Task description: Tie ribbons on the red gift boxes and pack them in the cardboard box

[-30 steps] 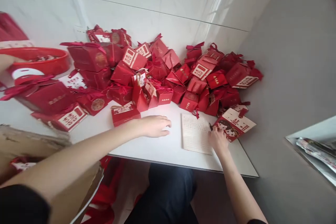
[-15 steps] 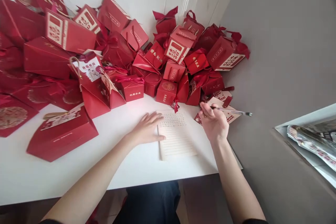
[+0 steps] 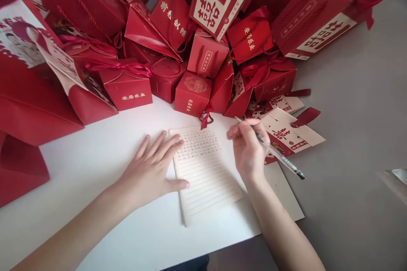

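A lined notepad (image 3: 206, 186) lies on the white table (image 3: 127, 237), its upper lines filled with small handwriting and its lower lines blank. My left hand (image 3: 152, 167) rests flat with fingers spread, the fingertips and thumb on the notepad's left edge. To the right of the pad, my right hand (image 3: 249, 148) is closed around a pen (image 3: 281, 159) with a clear barrel. The pen's tip points up and left, off the page, and its dark end points down and right.
Red gift boxes (image 3: 193, 93) with ribbons and rope handles are heaped along the back and left. Flat red-and-cream bags (image 3: 286, 131) lie beyond my right hand. A grey panel (image 3: 349, 114) stands along the right side.
The view has moved closer to the table. In my right hand the pen has swung from nearly level to a slant, and the fingers have closed more around it. My left hand stays on the notepad.
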